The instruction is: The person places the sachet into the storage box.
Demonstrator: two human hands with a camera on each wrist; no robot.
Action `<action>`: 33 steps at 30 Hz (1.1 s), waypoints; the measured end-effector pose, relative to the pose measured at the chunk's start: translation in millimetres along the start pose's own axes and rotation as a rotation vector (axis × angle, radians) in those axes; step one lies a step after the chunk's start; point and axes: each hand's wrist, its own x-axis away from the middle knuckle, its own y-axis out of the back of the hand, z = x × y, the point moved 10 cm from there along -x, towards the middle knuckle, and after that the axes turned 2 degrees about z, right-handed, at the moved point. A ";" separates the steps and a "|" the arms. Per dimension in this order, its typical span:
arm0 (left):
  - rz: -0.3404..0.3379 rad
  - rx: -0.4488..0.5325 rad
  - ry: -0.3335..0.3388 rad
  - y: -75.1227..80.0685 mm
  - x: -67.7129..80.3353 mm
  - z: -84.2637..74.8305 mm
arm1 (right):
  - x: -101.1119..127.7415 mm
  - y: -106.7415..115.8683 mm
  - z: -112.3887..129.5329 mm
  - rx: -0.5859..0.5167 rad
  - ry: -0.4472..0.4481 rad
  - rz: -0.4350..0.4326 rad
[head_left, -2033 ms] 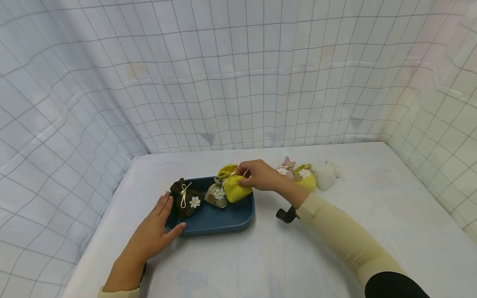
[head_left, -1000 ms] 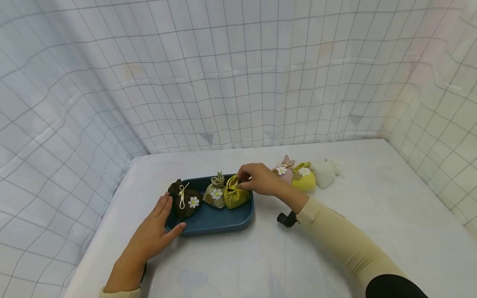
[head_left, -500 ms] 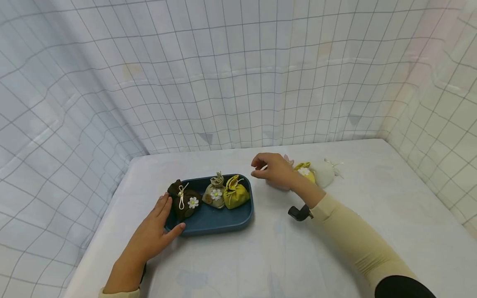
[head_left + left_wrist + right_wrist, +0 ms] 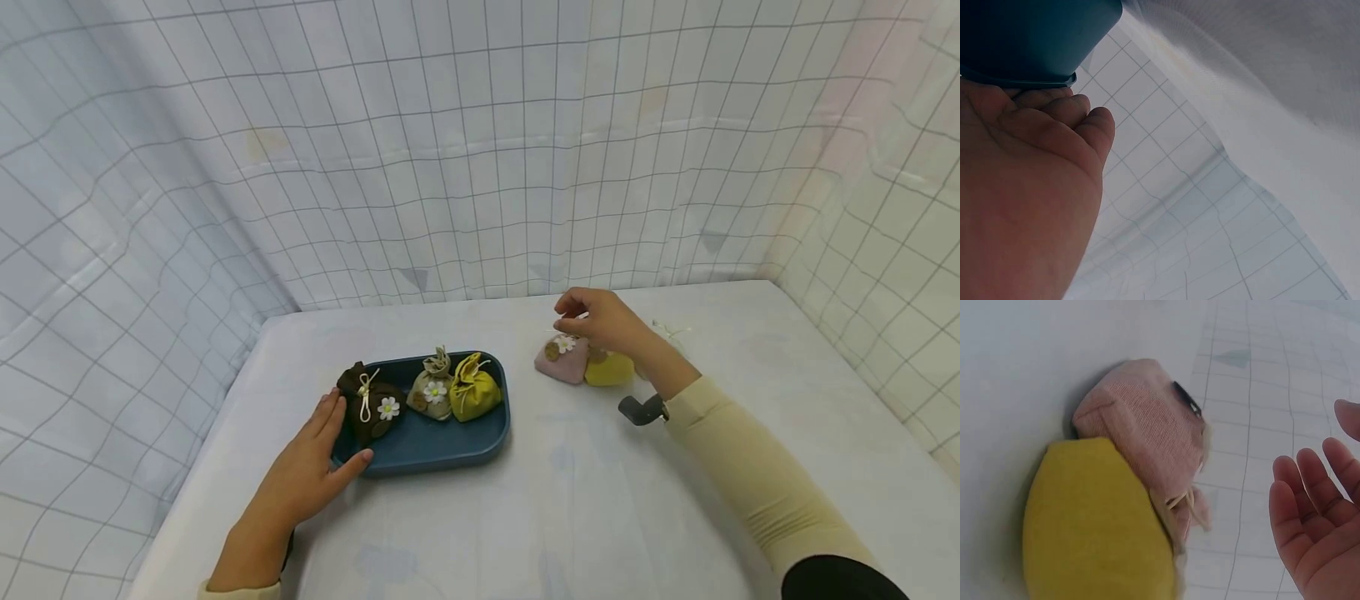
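My left hand point(image 4: 311, 458) rests on the left rim of a dark blue tray point(image 4: 442, 458), fingers straight. Inside the tray sit a dark brown drawstring pouch point(image 4: 378, 417), a beige pouch with a white flower point(image 4: 432, 393) and an olive-yellow pouch point(image 4: 474, 393). Over the pouches on the right hovers my right hand point(image 4: 611, 321), its fingers loosely bent and holding nothing. Beneath it lie a pink pouch point(image 4: 562, 362) and a bright yellow pouch point(image 4: 609, 371). In the right wrist view the hand point(image 4: 1322, 512) is apart from the pink pouch point(image 4: 1147, 425) and yellow pouch point(image 4: 1097, 525).
A whitish pouch, mostly hidden by the right hand, shows its string point(image 4: 671, 332) behind the wrist. A white cloth point(image 4: 465, 533) covers the table, and grid-patterned curtains point(image 4: 480, 167) surround it at the back and sides.
My right hand has let go of the olive-yellow pouch, which now stands in the tray beside the beige one. It has moved right, over the pink and yellow pouches. The left hand keeps its place.
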 end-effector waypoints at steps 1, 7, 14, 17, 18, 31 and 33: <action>0.001 0.001 0.000 0.0 -0.1 -0.3 | 1.2 2.9 -4.7 0.003 -0.012 -0.004; 0.018 0.002 0.009 0.6 -0.6 -1.0 | 8.1 22.3 -39.0 0.047 -0.085 -0.036; 0.023 0.003 0.014 1.1 -0.4 -0.2 | 15.7 47.5 -80.0 0.137 -0.153 -0.064; 0.022 0.000 0.015 0.6 -0.2 0.0 | 20.1 56.0 -94.5 0.158 -0.171 -0.056; 0.022 -0.001 0.015 0.4 -0.2 0.0 | 21.5 58.2 -98.4 0.163 -0.171 -0.051; 0.015 0.005 0.010 0.4 -0.7 -1.3 | 35.7 65.1 -130.1 0.157 -0.142 0.043; 0.015 0.005 0.010 0.5 -0.8 -1.6 | 38.3 64.7 -135.5 0.147 -0.145 0.059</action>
